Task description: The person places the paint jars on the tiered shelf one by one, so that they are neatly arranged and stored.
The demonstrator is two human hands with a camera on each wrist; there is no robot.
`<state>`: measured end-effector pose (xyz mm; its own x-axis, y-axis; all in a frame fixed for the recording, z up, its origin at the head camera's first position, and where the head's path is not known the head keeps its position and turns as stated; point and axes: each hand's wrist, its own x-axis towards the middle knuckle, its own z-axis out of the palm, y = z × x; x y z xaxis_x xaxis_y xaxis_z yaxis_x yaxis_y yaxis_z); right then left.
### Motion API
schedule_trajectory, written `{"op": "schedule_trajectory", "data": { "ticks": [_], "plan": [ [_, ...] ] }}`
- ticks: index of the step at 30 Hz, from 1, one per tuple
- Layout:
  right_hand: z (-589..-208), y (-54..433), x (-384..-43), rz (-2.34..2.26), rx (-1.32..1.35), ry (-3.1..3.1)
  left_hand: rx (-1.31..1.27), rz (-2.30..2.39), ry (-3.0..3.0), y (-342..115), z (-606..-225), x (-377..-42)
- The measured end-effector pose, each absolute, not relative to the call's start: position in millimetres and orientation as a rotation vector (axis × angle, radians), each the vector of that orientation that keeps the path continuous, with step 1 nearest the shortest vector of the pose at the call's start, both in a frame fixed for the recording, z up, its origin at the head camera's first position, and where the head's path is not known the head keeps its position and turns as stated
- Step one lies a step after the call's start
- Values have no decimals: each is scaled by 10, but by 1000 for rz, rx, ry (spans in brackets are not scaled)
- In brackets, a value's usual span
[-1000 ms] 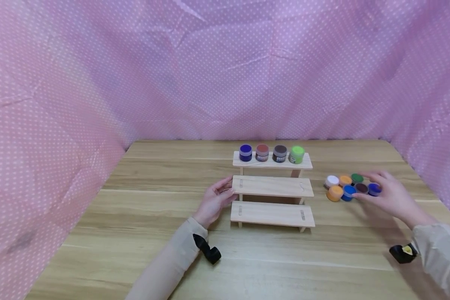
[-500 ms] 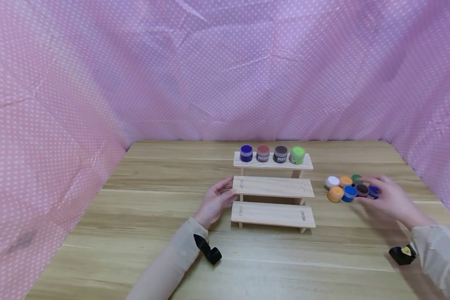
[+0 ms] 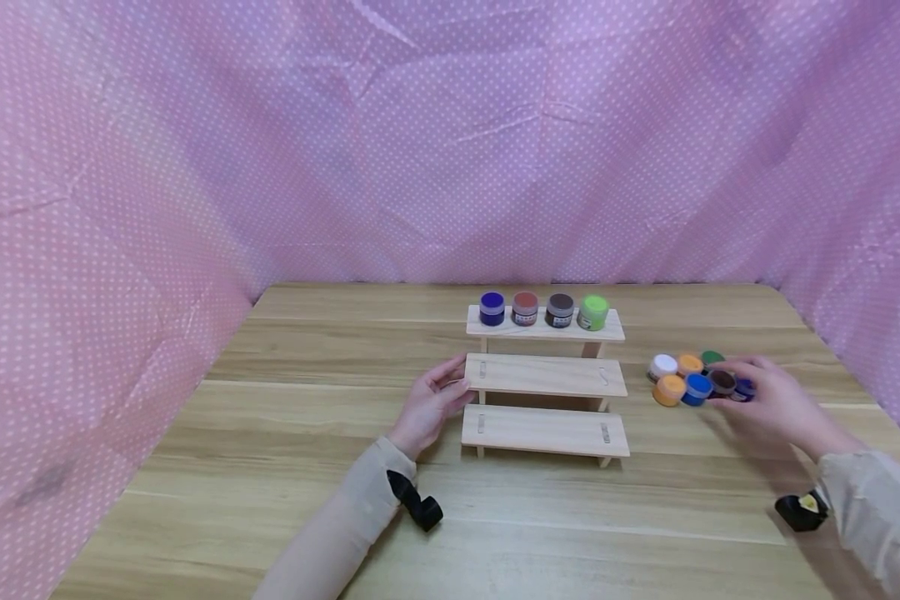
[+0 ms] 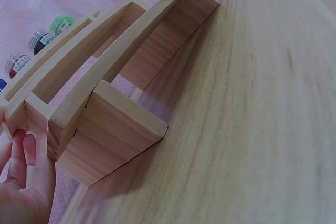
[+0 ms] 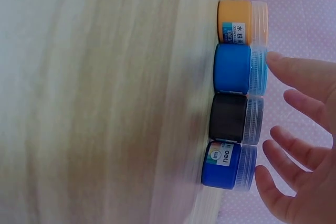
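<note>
My left hand (image 3: 429,408) grips the left end of the middle board of a three-step wooden rack (image 3: 547,375); its fingers reach under the board in the left wrist view. To the right, my right hand (image 3: 780,407) reaches over a cluster of small paint jars, fingers spread around the dark brown jar (image 3: 722,382) and the dark blue jar (image 3: 743,391). In the right wrist view, its relaxed fingertips are right at the clear lids of the blue jar (image 5: 232,69) and dark blue jar. An orange jar (image 5: 234,19) ends that row.
On the top board stand a purple-blue jar (image 3: 492,310), a reddish jar (image 3: 525,309), a dark jar (image 3: 559,311) and a light green jar (image 3: 593,313). A white jar (image 3: 662,367), another orange jar (image 3: 689,365) and a green jar (image 3: 711,358) sit behind the front row.
My right hand has shifted slightly left and nearer, and the dark blue jar has slid the same way, closer to the dark brown one. My left hand stays on the rack.
</note>
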<state>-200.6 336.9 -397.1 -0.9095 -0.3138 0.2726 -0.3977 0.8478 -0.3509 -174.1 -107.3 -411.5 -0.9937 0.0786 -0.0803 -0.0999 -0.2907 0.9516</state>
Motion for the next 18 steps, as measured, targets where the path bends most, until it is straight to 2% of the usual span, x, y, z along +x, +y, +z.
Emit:
{"op": "schedule_trajectory", "data": {
  "ticks": [18],
  "plan": [
    [-3962,3333,-1986,566,582,-2848,6,2441,1803,-1077,-4128,-1756]
  ]
}}
